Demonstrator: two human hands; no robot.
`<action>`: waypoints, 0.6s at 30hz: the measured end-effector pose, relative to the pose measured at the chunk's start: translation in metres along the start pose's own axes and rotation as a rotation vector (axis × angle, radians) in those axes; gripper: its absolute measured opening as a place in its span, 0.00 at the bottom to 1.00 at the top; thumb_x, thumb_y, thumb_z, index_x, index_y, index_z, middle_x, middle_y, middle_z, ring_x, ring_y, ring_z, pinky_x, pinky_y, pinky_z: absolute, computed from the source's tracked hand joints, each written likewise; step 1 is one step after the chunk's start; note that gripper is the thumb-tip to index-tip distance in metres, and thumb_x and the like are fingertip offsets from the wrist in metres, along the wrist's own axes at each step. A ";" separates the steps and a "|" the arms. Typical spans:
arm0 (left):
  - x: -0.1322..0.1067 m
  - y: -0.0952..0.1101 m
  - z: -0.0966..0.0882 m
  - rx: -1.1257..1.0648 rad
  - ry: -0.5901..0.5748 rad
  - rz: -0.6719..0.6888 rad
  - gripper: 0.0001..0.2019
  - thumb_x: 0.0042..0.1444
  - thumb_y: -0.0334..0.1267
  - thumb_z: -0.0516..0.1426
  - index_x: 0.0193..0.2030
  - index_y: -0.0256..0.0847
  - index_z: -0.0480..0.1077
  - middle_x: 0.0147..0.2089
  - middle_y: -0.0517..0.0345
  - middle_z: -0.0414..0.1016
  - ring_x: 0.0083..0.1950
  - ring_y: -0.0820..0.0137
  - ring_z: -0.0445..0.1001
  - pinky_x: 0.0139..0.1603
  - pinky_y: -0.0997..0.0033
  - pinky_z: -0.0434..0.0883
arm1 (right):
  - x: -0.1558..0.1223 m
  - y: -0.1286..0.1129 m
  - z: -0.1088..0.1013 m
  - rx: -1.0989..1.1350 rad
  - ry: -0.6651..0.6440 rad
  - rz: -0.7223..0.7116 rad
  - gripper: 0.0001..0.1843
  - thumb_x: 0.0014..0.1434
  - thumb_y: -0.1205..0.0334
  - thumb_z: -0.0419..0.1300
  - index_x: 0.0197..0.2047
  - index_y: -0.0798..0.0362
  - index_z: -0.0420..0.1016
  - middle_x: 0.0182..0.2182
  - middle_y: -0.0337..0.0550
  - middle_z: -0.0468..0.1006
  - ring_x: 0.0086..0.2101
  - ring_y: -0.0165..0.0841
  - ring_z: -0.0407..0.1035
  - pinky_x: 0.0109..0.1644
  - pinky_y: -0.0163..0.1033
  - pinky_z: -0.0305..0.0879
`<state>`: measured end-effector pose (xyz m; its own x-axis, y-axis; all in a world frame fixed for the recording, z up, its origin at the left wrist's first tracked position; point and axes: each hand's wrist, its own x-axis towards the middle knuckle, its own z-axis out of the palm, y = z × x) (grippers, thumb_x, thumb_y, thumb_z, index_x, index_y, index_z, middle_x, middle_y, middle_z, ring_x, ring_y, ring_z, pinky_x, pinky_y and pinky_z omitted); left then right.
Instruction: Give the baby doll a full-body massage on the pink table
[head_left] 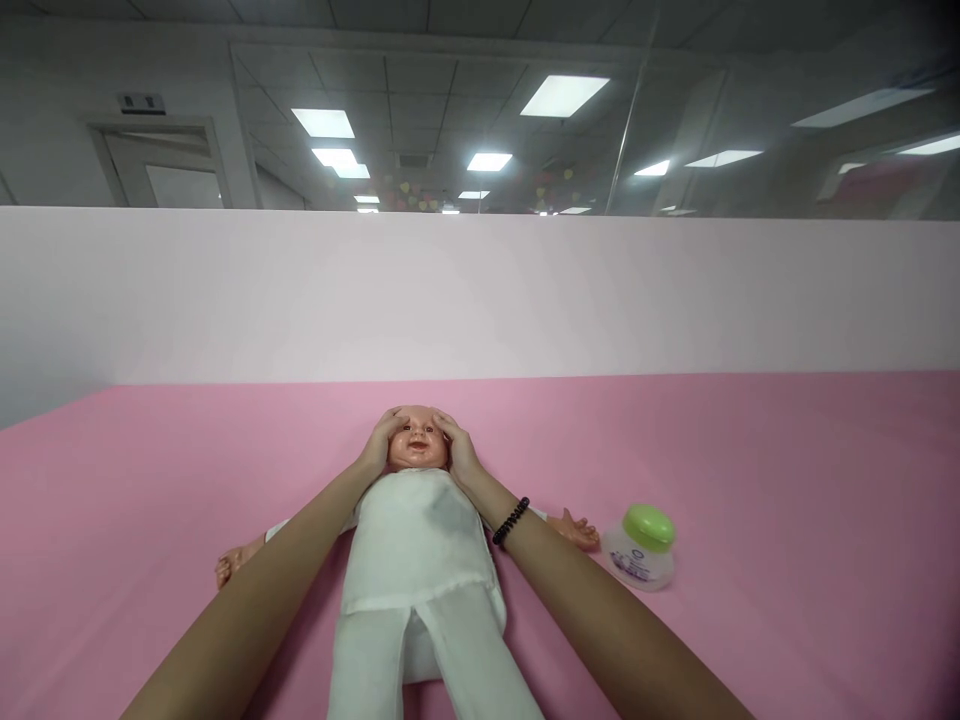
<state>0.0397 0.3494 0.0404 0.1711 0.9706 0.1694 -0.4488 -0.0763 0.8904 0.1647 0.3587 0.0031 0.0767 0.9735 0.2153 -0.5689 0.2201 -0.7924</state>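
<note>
A baby doll (420,540) in white cloth clothing lies on its back, its head at the far end and its arms spread to both sides. My left hand (381,440) cups the left side of the doll's head, its fingertips near the brow. On the opposite side my right hand (459,448) is curved around the head in the same way, fingertips beside the eye. The doll's face shows between my hands. Parts of my fingers behind the head are hidden. My forearms pass over the doll's arms, and a black coiled band (511,521) circles my right wrist.
A clear jar with a green lid (649,528) stands right of the doll, close to its hand. The doll lies on a pink surface (787,500). A low white wall (480,295) rises behind it, with glass panels above reflecting ceiling lights.
</note>
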 end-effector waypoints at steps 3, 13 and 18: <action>0.000 0.001 -0.002 0.038 -0.013 -0.049 0.22 0.41 0.45 0.69 0.42 0.38 0.70 0.38 0.54 0.79 0.42 0.61 0.78 0.48 0.59 0.74 | 0.000 0.001 0.000 -0.046 0.017 -0.008 0.15 0.48 0.52 0.69 0.39 0.47 0.77 0.39 0.40 0.82 0.47 0.42 0.74 0.53 0.47 0.71; 0.013 -0.010 -0.017 0.141 -0.025 -0.070 0.25 0.45 0.43 0.69 0.49 0.40 0.70 0.44 0.51 0.79 0.43 0.60 0.80 0.48 0.58 0.75 | -0.002 0.004 -0.003 -0.115 0.061 0.028 0.22 0.46 0.55 0.70 0.46 0.45 0.75 0.42 0.39 0.80 0.45 0.41 0.74 0.49 0.46 0.72; 0.011 -0.007 -0.009 0.051 0.014 -0.022 0.18 0.43 0.44 0.66 0.39 0.39 0.70 0.36 0.57 0.78 0.39 0.65 0.77 0.44 0.65 0.73 | 0.004 0.004 -0.004 -0.134 0.043 -0.026 0.18 0.46 0.54 0.67 0.42 0.46 0.76 0.40 0.39 0.80 0.45 0.41 0.73 0.50 0.46 0.71</action>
<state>0.0369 0.3623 0.0320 0.1683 0.9752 0.1437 -0.4000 -0.0657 0.9142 0.1657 0.3638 -0.0013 0.1271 0.9684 0.2145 -0.4524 0.2491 -0.8563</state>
